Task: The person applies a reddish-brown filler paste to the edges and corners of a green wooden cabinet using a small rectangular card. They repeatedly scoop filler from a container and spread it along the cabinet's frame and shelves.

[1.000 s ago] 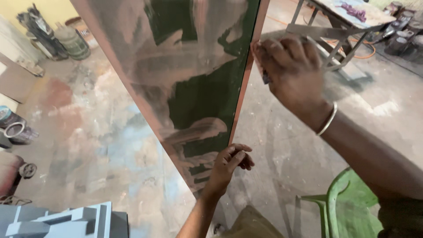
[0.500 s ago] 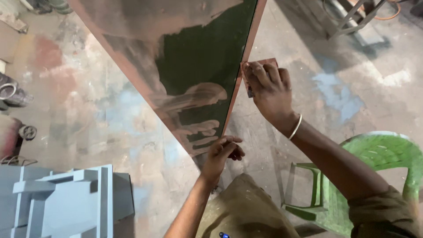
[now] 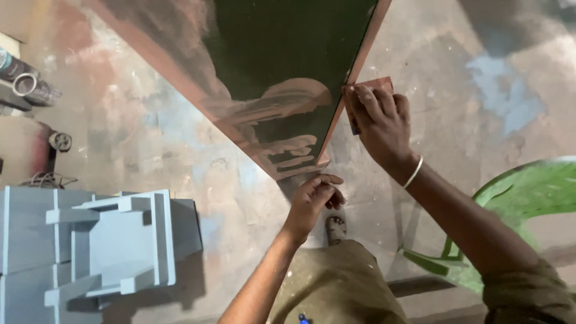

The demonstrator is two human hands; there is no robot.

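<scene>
A stained concrete floor (image 3: 180,156), blotched rust-red, grey and pale blue, fills the view from above. Over it slants a large flat metal panel (image 3: 282,66), dark green in the middle, with a reddish-brown primed border and brown smears that look rubbed or sanded. Its narrow lower corner ends just above the left hand.

Left of and below both hands, well apart from them, stands a blue-grey painted metal frame (image 3: 114,252), boxy, built of flat plates and ribs. Right of and below the right hand, under the forearm, is a green plastic chair (image 3: 516,198), glossy and curved.

The right hand (image 3: 381,123) presses flat against the panel's right edge, fingers spread and folded over a small rectangular piece of reddish-brown sandpaper (image 3: 375,87), which it holds between the fingers and the panel's rim. A thin silvery bangle (image 3: 413,173) circles that wrist.

The left hand (image 3: 315,201) sits just under the panel's lower corner, fingers curled loosely inward; whether it grips the corner or only touches it cannot be told.

Just below the left hand, a foot in a sandal (image 3: 336,227) rests on the floor, above olive trousers (image 3: 336,288).

Far to the upper left of the hands lie round metal cans (image 3: 27,84), grey and cylindrical, on their sides; any labels are too small to make out.
</scene>
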